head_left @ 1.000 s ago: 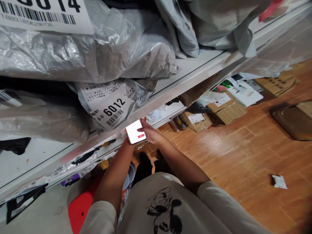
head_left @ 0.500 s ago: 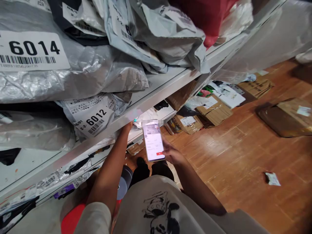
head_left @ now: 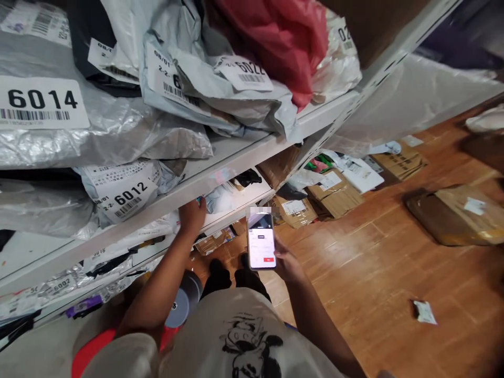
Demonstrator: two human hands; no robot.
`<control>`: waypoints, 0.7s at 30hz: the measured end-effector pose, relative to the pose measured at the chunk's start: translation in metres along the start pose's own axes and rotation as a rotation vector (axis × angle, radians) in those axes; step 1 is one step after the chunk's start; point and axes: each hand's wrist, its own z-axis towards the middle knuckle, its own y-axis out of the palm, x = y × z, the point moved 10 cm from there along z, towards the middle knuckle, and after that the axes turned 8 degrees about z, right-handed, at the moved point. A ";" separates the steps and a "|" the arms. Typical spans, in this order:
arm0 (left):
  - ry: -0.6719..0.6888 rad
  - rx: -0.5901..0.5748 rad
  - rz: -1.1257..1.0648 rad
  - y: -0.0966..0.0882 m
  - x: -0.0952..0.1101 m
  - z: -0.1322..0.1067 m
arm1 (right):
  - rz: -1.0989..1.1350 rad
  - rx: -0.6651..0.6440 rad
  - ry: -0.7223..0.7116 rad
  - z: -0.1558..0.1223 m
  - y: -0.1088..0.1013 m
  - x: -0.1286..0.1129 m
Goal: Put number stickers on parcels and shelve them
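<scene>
My right hand (head_left: pixel 289 261) holds a smartphone (head_left: pixel 262 247) upright from its right side, thumb by the red button on the lit screen. A small dark pop-up shows mid-screen. My left hand (head_left: pixel 192 215) is curled at the edge of the lower shelf (head_left: pixel 232 205), its fingertips partly hidden under the upper shelf's lip. A bit of teal shows at those fingers; what they grip is not clear. Just right of this hand lies a pale plastic parcel (head_left: pixel 220 199), and beyond it a black bag (head_left: pixel 250 178).
Grey mailing bags labelled 6014 (head_left: pixel 43 102) and 6012 (head_left: pixel 122 197) crowd the upper shelf, with a red bag (head_left: pixel 275 42) behind. Cardboard boxes (head_left: pixel 334 194) lie on the wooden floor. A small white packet (head_left: pixel 425 312) is at right. A grey round stool-like object (head_left: pixel 183 302) stands by my legs.
The phone is now lower and farther from my left hand, and its screen shows a dark pop-up. My left hand has shifted slightly left along the shelf. The camera view has turned.
</scene>
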 end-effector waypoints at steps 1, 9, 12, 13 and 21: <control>-0.034 -0.002 0.026 0.004 0.003 -0.011 | -0.010 -0.007 -0.001 0.005 0.006 -0.001; -0.269 0.041 0.071 0.033 -0.033 -0.045 | -0.134 -0.176 0.124 0.034 0.055 0.000; -0.264 0.106 0.018 0.035 -0.035 -0.050 | -0.218 -0.226 0.149 0.042 0.064 -0.002; -0.269 0.124 0.001 0.036 -0.036 -0.052 | -0.239 -0.237 0.154 0.045 0.068 -0.003; -0.377 0.282 -0.062 0.030 -0.031 -0.079 | -0.348 -0.342 0.273 0.085 0.106 -0.006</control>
